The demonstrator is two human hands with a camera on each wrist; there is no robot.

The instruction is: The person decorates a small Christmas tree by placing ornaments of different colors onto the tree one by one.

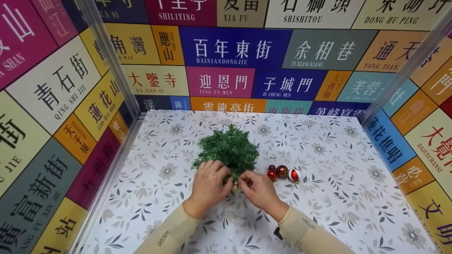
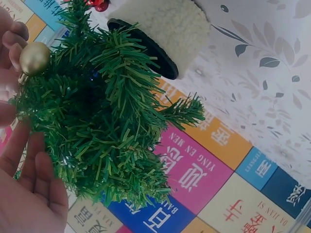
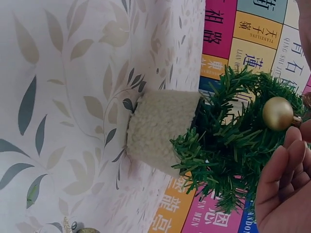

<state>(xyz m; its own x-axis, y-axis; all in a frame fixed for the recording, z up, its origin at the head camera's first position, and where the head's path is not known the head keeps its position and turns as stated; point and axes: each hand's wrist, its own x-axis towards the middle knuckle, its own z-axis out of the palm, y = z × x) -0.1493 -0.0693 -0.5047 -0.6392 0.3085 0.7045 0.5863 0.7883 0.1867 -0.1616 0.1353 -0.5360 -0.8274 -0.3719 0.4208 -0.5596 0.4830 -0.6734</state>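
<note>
A small artificial Christmas tree (image 1: 231, 146) stands on the table with both hands at its near side. Its pot, wrapped in cream fleece (image 3: 163, 128), shows in both wrist views. A gold ball ornament (image 3: 278, 114) lies against the outer green needles, its cap beside the right fingertips. My right hand (image 1: 261, 188) pinches at that cap; its loop is hidden by the fingers. Opposite it, my left hand (image 1: 209, 183) pinches a branch tip next to the gold ball, as the left wrist view shows.
Right of the tree lie small red ornaments (image 1: 271, 175), a brown shiny ball (image 1: 282, 171) and a red-and-white ball (image 1: 295, 174). A white tablecloth (image 1: 335, 197) with leaf prints covers the table. Panels with colourful signs (image 1: 235, 47) enclose it at the back and sides.
</note>
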